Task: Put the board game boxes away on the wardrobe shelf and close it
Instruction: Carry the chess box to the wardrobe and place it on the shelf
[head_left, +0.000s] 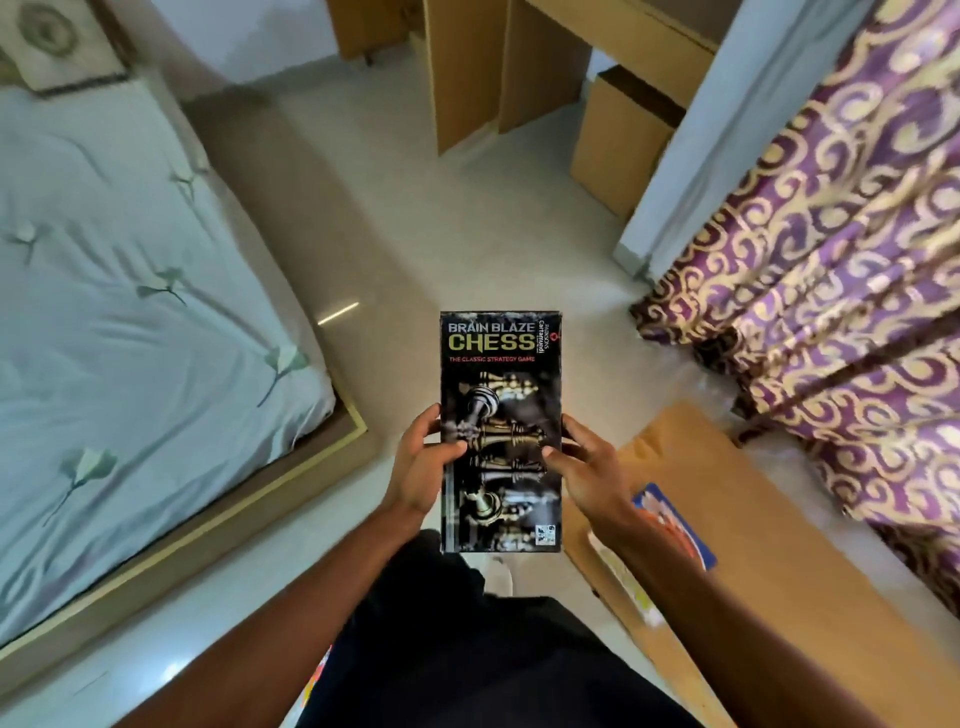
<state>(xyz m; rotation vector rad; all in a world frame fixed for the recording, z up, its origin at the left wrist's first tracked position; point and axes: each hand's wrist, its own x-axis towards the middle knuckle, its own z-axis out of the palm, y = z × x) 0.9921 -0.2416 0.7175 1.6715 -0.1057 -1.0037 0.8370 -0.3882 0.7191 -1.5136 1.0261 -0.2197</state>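
On your far left lies the bed (119, 291), covered by a pale sheet with a leaf print, its wooden frame running along the floor (415, 234). Your left hand (423, 465) is closed on the left long edge of the chess box (501, 431), thumb lying across the printed lid and the other fingers wrapped out of sight behind. The box is black, with "BRAIN BLAZE CHESS" at its far end, and you hold it flat and lengthwise in front of you, above the floor, touching nothing else. Your right hand (584, 467) grips the opposite long edge in the same way, thumb on the lid, fingers curled beneath. Just right of that hand stands a low wooden counter (810, 597), and on its near left edge lies a second game box (675, 525), blue and orange, partly hidden by your right forearm. Farther right hangs a purple curtain (841, 270) with gold swirls, reaching down to the floor. At the top of the view, beyond the floor, stand light wooden furniture panels (467, 67); whether these are the wardrobe cannot be told.
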